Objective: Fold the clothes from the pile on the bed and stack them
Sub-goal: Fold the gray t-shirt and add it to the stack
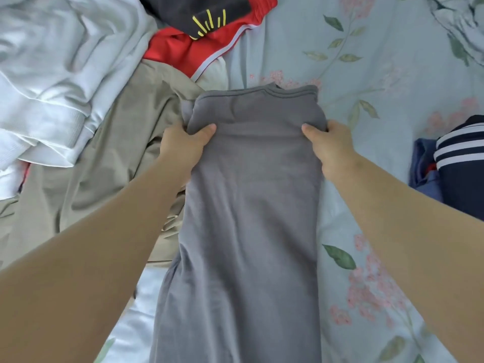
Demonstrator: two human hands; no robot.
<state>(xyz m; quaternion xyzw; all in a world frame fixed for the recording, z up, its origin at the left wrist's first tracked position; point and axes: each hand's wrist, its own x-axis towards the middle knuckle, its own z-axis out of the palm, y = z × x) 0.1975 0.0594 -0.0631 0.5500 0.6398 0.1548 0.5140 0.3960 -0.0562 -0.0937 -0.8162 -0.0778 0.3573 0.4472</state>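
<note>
Both arms reached straight out over the bed (379, 74). The left hand (183, 145) and right hand (332, 148) each pinched a side edge of the grey shirt (251, 205), thumbs on top, the other fingers probably curled beneath, out of sight. The shirt lay in a long narrow strip at centre, with the clothes pile (91, 113) at far left.

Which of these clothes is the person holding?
The grey shirt in the middle: the left hand and right hand grip its sides near the collar. The white garment, beige garment, red garment and striped navy garment lie unheld.
</note>
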